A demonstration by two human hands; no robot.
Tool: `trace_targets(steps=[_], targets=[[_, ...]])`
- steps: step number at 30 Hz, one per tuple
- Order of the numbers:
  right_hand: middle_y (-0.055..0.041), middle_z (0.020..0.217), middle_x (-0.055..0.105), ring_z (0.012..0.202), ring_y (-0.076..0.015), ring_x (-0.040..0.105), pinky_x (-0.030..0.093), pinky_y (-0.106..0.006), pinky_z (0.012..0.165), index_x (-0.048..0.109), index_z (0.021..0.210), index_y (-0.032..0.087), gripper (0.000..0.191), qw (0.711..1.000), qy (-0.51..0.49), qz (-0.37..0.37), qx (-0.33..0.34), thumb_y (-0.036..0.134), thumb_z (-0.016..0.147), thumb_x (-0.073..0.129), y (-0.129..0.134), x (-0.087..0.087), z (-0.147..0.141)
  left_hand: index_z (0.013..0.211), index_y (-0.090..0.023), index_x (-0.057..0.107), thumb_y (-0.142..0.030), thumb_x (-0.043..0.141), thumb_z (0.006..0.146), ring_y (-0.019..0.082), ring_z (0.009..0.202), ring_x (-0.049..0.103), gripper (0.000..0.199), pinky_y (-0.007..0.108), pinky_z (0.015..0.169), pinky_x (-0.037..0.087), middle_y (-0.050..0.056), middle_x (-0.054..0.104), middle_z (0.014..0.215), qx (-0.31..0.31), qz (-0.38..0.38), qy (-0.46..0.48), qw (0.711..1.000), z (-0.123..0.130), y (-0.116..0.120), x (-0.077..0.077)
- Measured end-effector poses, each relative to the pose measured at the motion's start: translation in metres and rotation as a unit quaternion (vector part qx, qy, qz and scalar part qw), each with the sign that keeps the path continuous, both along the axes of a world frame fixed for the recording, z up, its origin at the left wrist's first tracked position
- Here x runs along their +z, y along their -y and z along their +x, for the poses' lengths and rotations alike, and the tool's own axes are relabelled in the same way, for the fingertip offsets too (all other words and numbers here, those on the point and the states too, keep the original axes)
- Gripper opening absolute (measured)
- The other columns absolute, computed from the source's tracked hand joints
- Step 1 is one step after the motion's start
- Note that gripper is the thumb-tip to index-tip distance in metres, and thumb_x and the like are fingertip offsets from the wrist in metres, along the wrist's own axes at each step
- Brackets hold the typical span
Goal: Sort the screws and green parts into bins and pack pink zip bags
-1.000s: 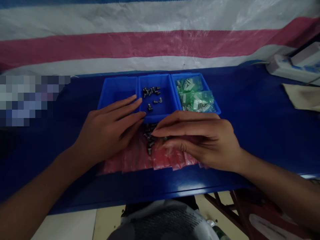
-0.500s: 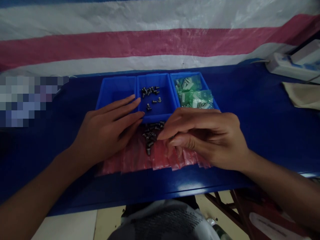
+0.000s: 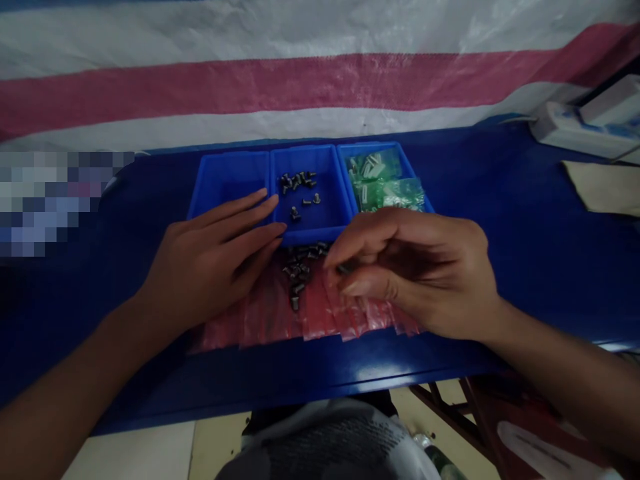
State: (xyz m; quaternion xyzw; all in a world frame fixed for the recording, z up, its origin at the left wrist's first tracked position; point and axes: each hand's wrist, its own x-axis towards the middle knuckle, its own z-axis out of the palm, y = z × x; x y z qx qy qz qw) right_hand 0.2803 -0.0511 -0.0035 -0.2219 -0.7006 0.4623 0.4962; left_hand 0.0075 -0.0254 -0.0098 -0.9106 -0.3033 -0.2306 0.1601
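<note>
My left hand (image 3: 215, 257) lies with its fingers stretched out over the front of the left and middle blue bins, holding nothing. My right hand (image 3: 410, 267) hovers over the right side of the red plastic bags (image 3: 320, 313), thumb and forefinger closed around a small dark screw (image 3: 344, 268) that is mostly hidden. A heap of dark screws (image 3: 297, 270) rests on the bags between both hands. More loose screws (image 3: 300, 180) are in the middle bin (image 3: 320, 233). Green bags (image 3: 375, 167) with small white and metal parts fill the right bin (image 3: 407, 160), partly behind my right hand.
The left bin (image 3: 235, 160) stands beside the other two on the blue table (image 3: 510, 187). A white power strip (image 3: 575, 130) and a beige cloth (image 3: 600, 183) are at the right. A striped sheet (image 3: 320, 80) hangs behind the table.
My right hand has lifted slightly, and its thumb and forefinger have parted a little, showing a small dark screw between them. My left hand stays in place over the bins.
</note>
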Motion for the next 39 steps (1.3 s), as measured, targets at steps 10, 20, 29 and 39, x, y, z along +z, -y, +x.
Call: trace_targets(steps=[10, 20, 29, 39], targets=[[-0.0025, 0.089, 0.084, 0.062, -0.0136, 0.075, 0.056, -0.023, 0.046, 0.083, 0.105, 0.022, 0.021, 0.980, -0.051, -0.192, -0.026, 0.042, 0.105, 0.077, -0.006, -0.002, 0.001, 0.123, -0.020, 0.075, -0.018, 0.068, 0.107, 0.026, 0.135, 0.074, 0.018, 0.040, 0.109, 0.069, 0.011, 0.078, 0.141, -0.008, 0.022, -0.006, 1.000, -0.002, 0.000, -0.003], [-0.0170, 0.134, 0.079, 0.119, -0.0262, 0.078, 0.069, -0.042, 0.100, 0.075, 0.135, 0.010, 0.031, 0.878, 0.338, 0.337, -0.029, 0.012, 0.111, 0.057, -0.002, -0.018, 0.000, 0.124, -0.019, 0.074, -0.019, 0.067, 0.109, 0.024, 0.137, 0.073, 0.017, 0.039, 0.110, 0.068, 0.009, 0.079, 0.140, -0.006, 0.014, -0.003, 1.000, 0.000, 0.001, -0.003], [-0.0106, 0.111, 0.075, 0.099, -0.0198, 0.069, 0.060, -0.032, 0.089, 0.079, 0.111, 0.012, 0.032, 0.847, 0.387, 0.364, -0.019, 0.012, 0.115, 0.048, -0.004, -0.026, -0.003, 0.120, -0.018, 0.076, -0.019, 0.066, 0.109, 0.025, 0.135, 0.074, 0.015, 0.039, 0.109, 0.069, 0.011, 0.080, 0.137, -0.009, 0.023, -0.001, 1.000, 0.000, 0.000, -0.003], [-0.0094, 0.117, 0.077, 0.103, -0.0196, 0.071, 0.061, -0.032, 0.095, 0.073, 0.107, 0.014, 0.025, 0.857, 0.374, 0.353, -0.026, 0.013, 0.114, 0.049, -0.007, -0.030, -0.005, 0.120, -0.019, 0.075, -0.022, 0.063, 0.111, 0.025, 0.136, 0.074, 0.015, 0.039, 0.109, 0.069, 0.010, 0.080, 0.137, -0.005, 0.023, -0.002, 1.000, -0.001, -0.001, -0.005]])
